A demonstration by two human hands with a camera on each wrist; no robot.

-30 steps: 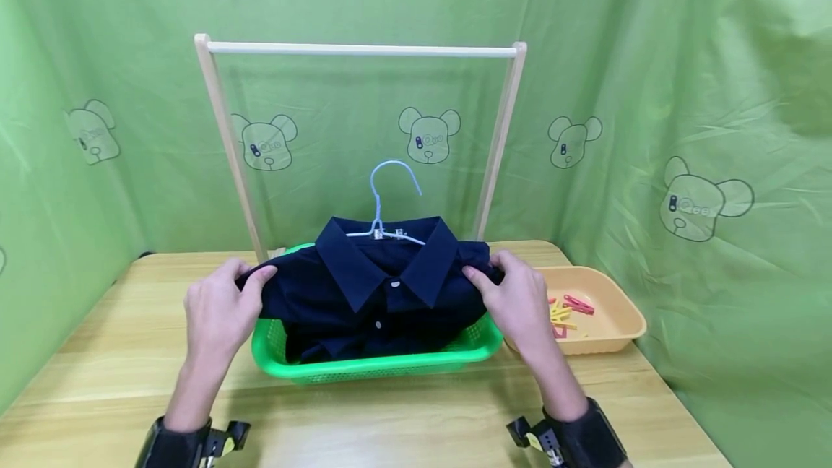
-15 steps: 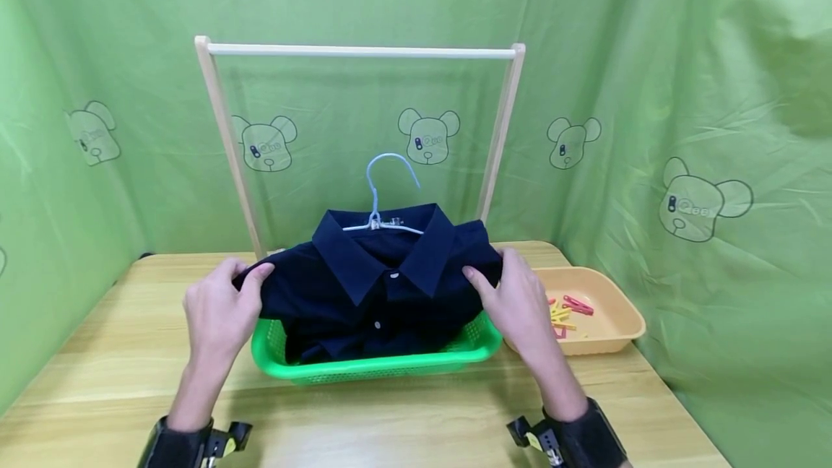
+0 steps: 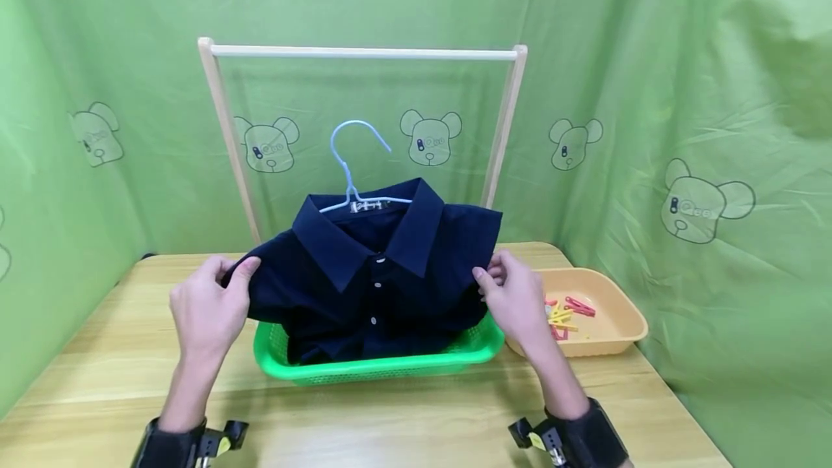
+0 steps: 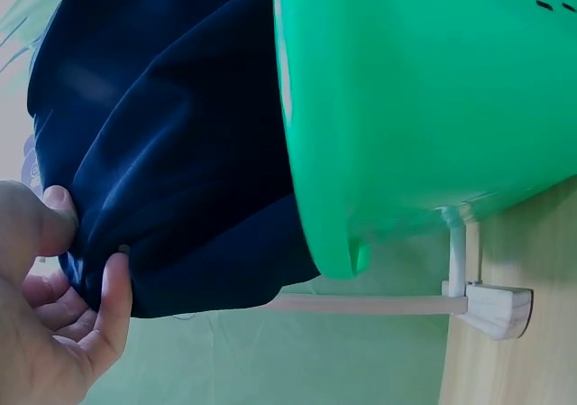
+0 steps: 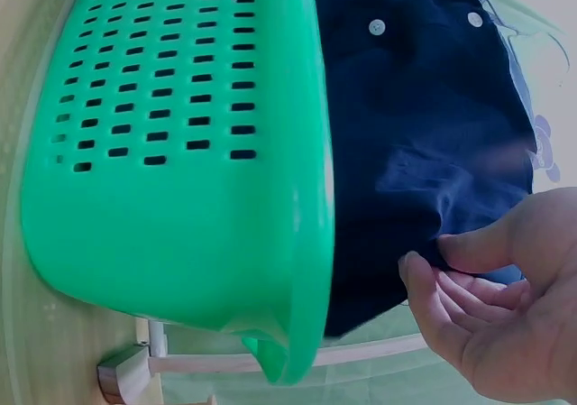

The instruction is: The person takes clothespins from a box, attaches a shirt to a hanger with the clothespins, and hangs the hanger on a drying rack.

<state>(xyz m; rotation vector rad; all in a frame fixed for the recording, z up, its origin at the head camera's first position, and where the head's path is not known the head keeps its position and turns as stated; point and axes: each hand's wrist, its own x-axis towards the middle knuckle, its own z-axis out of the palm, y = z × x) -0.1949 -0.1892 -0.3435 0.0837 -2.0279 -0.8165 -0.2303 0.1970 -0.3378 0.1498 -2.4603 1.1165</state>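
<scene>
A dark navy collared shirt (image 3: 364, 273) with white buttons hangs on a light blue wire hanger (image 3: 351, 179), whose hook rises out of the collar. Its lower part lies in a green plastic basket (image 3: 383, 369). My left hand (image 3: 211, 305) pinches the sleeve at the left between thumb and fingers, and in the left wrist view the cloth gathers in folds at the fingertips. On the other side, my right hand (image 3: 513, 298) pinches the sleeve edge low down, with its upper corner standing free above. Creases run from the right thumb (image 5: 473, 250) in the right wrist view.
Behind the basket stands a rack with a white bar (image 3: 364, 53) and wooden posts. An orange tray (image 3: 614, 309) at the right holds red and yellow clothespins (image 3: 562, 316). All stand on a wooden table (image 3: 364, 425), with green curtains at the back and sides.
The shirt's collar and the hanger have risen and shifted left, with the hanger tilting. My left hand moved slightly left. The right sleeve's corner now stands above my right hand, which sits lower on its edge.
</scene>
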